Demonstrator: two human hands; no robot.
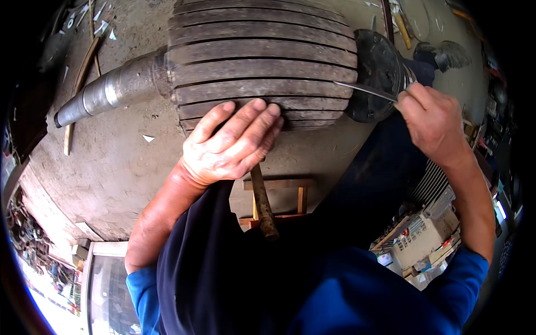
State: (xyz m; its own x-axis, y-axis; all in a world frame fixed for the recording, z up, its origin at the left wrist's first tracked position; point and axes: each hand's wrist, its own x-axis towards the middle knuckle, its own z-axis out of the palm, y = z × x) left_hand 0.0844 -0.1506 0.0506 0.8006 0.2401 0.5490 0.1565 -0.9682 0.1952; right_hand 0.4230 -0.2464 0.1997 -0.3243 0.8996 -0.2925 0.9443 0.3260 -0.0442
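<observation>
Watching slotted drum (262,53), far centre. Left hand (231,139), fingers slightly parted, rests on its near side, nothing seen gripped; right hand (430,117), fingers curled tight, grips thin metal tool (367,90), tip at right end. Judgement: brace drum, align tip with slot (301,80).

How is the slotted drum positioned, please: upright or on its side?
On its side: the slotted drum has its metal shaft pointing sideways, toward the picture's left.
</observation>
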